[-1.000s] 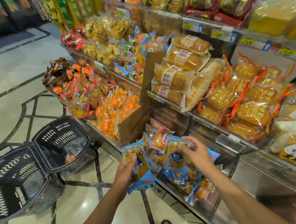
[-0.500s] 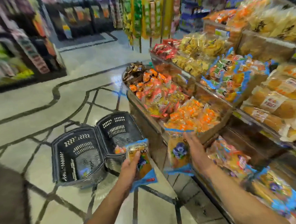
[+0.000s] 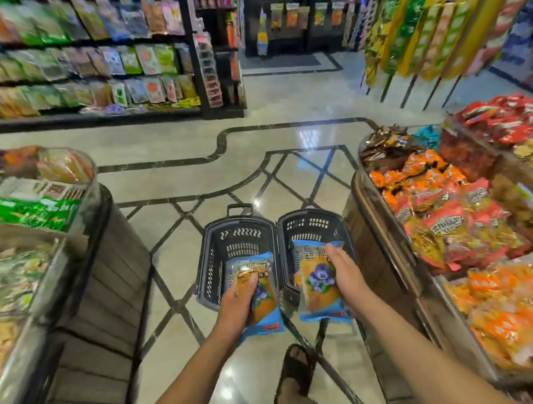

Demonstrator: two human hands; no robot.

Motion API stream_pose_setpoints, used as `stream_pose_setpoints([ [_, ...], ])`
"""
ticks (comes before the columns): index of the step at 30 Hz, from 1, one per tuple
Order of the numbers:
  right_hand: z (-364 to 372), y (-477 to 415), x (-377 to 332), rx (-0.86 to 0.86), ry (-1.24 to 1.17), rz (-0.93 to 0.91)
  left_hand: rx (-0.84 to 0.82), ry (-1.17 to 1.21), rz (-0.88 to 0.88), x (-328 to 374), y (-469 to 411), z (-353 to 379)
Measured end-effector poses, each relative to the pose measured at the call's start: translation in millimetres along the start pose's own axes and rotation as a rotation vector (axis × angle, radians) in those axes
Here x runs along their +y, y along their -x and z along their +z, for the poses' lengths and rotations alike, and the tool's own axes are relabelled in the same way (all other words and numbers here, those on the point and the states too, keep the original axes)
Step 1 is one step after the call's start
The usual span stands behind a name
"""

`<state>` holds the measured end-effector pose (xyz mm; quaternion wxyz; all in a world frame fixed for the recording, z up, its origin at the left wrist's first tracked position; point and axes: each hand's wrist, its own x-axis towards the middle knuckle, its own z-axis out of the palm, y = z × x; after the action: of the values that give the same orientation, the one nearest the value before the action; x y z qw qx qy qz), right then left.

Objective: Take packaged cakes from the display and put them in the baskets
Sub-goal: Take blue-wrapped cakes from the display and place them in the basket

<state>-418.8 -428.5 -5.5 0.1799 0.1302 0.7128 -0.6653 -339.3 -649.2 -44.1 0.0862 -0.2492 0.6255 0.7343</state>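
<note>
Cake packs [image 3: 317, 282], clamped by left hand [image 3: 237, 305] and right hand [image 3: 346, 275] fingers [image 3: 333, 253], partly hide baskets [image 3: 239, 235].

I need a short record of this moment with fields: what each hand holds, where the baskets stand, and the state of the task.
Left: left hand grips left packet, held over left basket
Right: right hand grips right packet, held over right basket
Baskets: side by side on the floor, sides touching
Task state: both packets in hand, not yet dropped in
</note>
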Motion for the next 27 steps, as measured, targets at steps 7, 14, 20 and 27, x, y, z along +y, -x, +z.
stream_pose_setpoints([
  [7, 65, -133, -3, -0.087, -0.002, 0.082, 0.131, -0.009, -0.043, 21, -105, -45],
  [14, 109, -270, 17, -0.172, -0.025, 0.319, 0.274, 0.002, -0.158, 37, -216, -84],
  [20, 159, -359, 59, -0.209, 0.077, 0.345, 0.338, 0.03, -0.202, 9, -302, -124],
  [27, 211, -471, 231, -0.113, 0.179, 0.389, 0.344, -0.016, -0.31, -89, -413, -172],
])
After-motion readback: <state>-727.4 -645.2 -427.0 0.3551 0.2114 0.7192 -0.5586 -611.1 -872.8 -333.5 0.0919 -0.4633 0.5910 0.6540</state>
